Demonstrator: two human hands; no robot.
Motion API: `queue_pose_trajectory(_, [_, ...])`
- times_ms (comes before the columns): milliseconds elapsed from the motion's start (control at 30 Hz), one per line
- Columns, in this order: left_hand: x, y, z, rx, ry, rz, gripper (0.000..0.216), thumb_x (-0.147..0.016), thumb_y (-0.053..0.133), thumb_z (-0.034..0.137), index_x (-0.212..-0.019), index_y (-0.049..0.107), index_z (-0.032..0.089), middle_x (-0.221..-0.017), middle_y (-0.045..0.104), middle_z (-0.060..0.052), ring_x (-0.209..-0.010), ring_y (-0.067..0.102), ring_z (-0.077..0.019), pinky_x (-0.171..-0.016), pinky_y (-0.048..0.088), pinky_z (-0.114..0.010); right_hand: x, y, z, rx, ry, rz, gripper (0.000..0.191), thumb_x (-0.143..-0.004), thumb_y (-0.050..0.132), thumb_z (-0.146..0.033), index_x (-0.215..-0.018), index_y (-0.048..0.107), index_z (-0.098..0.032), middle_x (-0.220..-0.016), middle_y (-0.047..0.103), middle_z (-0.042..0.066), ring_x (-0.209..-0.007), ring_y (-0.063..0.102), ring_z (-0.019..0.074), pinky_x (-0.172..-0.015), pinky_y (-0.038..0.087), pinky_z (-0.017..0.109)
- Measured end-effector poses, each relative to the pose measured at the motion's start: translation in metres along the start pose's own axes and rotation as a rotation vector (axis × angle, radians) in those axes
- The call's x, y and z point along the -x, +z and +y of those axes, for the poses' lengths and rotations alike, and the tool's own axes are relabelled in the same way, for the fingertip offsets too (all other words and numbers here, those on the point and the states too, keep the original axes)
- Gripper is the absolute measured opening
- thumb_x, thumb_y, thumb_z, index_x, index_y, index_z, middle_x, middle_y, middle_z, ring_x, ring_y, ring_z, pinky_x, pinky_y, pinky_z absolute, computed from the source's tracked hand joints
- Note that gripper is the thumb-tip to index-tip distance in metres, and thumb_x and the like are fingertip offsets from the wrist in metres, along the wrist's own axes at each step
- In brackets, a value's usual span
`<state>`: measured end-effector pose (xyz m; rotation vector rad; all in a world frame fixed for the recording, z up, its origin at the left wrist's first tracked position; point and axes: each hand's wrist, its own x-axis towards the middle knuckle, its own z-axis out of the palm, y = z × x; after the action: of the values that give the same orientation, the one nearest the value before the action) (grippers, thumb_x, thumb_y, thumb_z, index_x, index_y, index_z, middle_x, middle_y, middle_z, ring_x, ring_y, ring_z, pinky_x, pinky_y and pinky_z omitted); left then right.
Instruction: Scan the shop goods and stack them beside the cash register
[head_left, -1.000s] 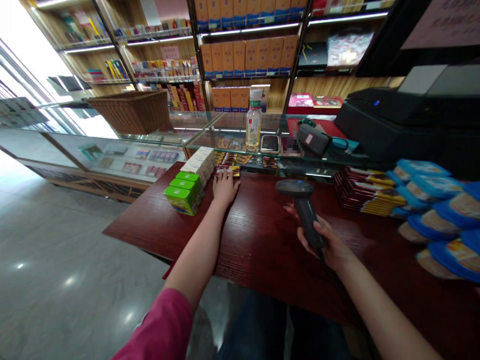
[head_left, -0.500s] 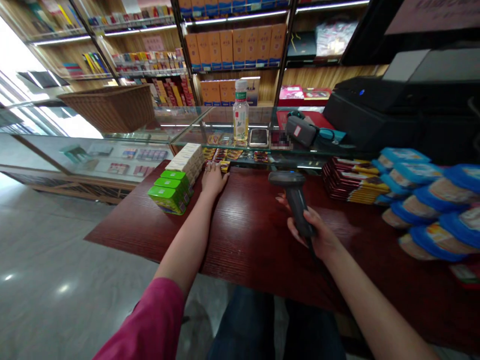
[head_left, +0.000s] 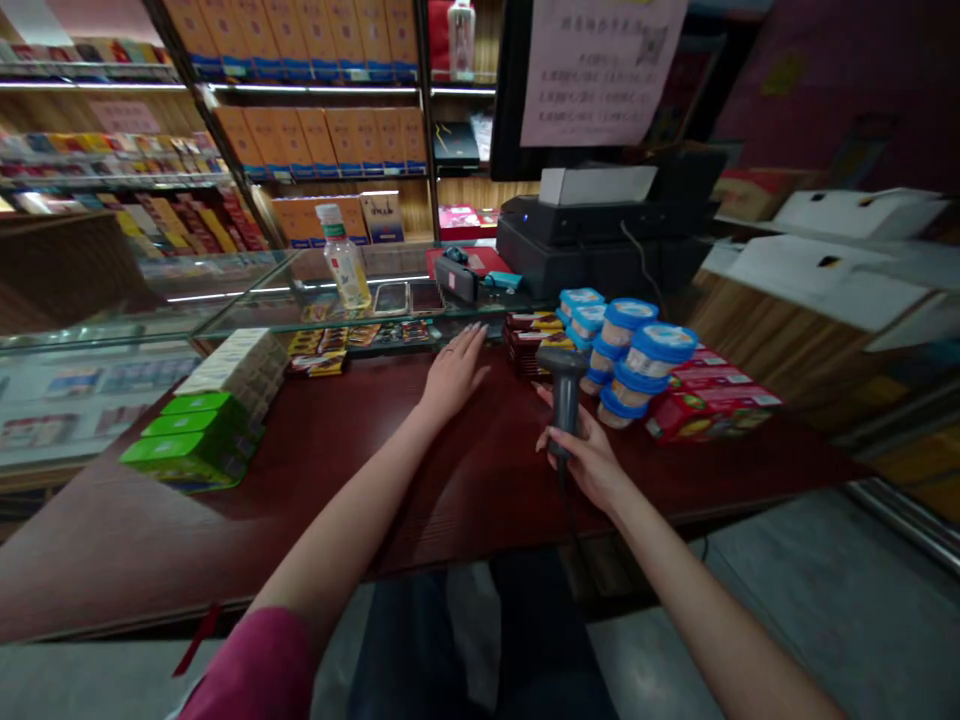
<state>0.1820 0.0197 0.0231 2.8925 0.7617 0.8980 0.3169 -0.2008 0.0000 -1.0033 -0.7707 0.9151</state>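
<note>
My right hand (head_left: 585,458) is wrapped round the handle of a dark barcode scanner (head_left: 565,400), held upright above the wooden counter (head_left: 360,430). My left hand (head_left: 454,375) is stretched out over the counter, fingers extended, holding nothing. Its fingertips are near a stack of dark red snack packets (head_left: 525,345). Beside the scanner stand stacked tubs with blue lids (head_left: 630,372). Yellow and dark packets (head_left: 319,350) lie at the back left, next to a row of pale boxes (head_left: 244,365) and green boxes (head_left: 196,438).
A bottle with yellow liquid (head_left: 345,265) and a phone (head_left: 392,298) stand on the glass display case (head_left: 277,300). Red boxes (head_left: 709,395) sit right of the tubs. Behind are a black printer or cash drawer (head_left: 592,245) and a monitor back with a paper sign (head_left: 600,75).
The view has turned right. My left hand has left the yellow packets at the left and moved right, towards the dark red packets. My right hand still holds the scanner, now nearer the tubs.
</note>
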Motion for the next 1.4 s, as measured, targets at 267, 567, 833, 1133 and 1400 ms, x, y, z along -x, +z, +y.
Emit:
queue_pose_trajectory(267, [-0.051,0.040,0.046,0.001,0.099,-0.054,0.044,-0.099,0.053,0.014,-0.142,0.064,0.018,-0.151,0.062,-0.011,-0.147,0.052,-0.0225,-0.125,0.041,-0.038,0.016,-0.013,-0.001,0.000,-0.010,0.096,0.062,-0.078,0.084,-0.031,-0.137,0.064,-0.027,-0.156,0.056,0.015,-0.058,0.064,0.0076,-0.039,0.044,0.019])
queue_pose_trajectory(567, [0.065,-0.011,-0.061,0.335,-0.356,0.221,0.031,-0.100,0.059,0.027,-0.125,0.077,0.026,-0.125,0.078,-0.004,-0.114,0.075,-0.0223,-0.104,0.058,-0.034,-0.002,0.000,-0.007,0.116,0.123,-0.184,0.054,-0.079,0.085,-0.037,-0.127,0.066,-0.022,-0.120,0.077,0.013,-0.049,0.063,0.0100,-0.034,0.040,0.019])
queue_pose_trajectory(833, [0.121,-0.055,-0.159,0.524,-0.846,0.377,0.029,-0.091,0.068,0.024,-0.117,0.080,0.020,-0.115,0.081,-0.007,-0.106,0.077,-0.0255,-0.095,0.062,-0.038,-0.071,0.103,0.034,0.105,0.251,-0.578,0.052,-0.084,0.077,-0.053,-0.122,0.070,-0.017,-0.061,0.070,0.001,-0.035,0.048,0.0093,-0.029,0.030,0.017])
queue_pose_trajectory(1133, [0.119,-0.039,-0.176,0.583,-0.869,0.352,0.026,-0.095,0.067,0.022,-0.117,0.081,0.022,-0.115,0.081,-0.005,-0.105,0.077,-0.0239,-0.096,0.062,-0.037,-0.090,0.144,0.070,-0.049,0.218,-0.497,0.052,-0.084,0.076,-0.052,-0.126,0.068,-0.022,-0.113,0.079,0.011,-0.044,0.054,0.0085,-0.030,0.035,0.019])
queue_pose_trajectory(1400, [0.117,-0.047,-0.162,0.675,-0.897,0.368,0.032,-0.095,0.062,0.019,-0.122,0.078,0.020,-0.120,0.080,-0.004,-0.100,0.078,-0.0216,-0.074,0.065,-0.028,-0.089,0.143,0.068,-0.023,0.229,-0.526,0.056,-0.087,0.074,-0.050,-0.135,0.066,-0.023,-0.118,0.076,0.012,-0.045,0.056,0.0080,-0.030,0.034,0.019])
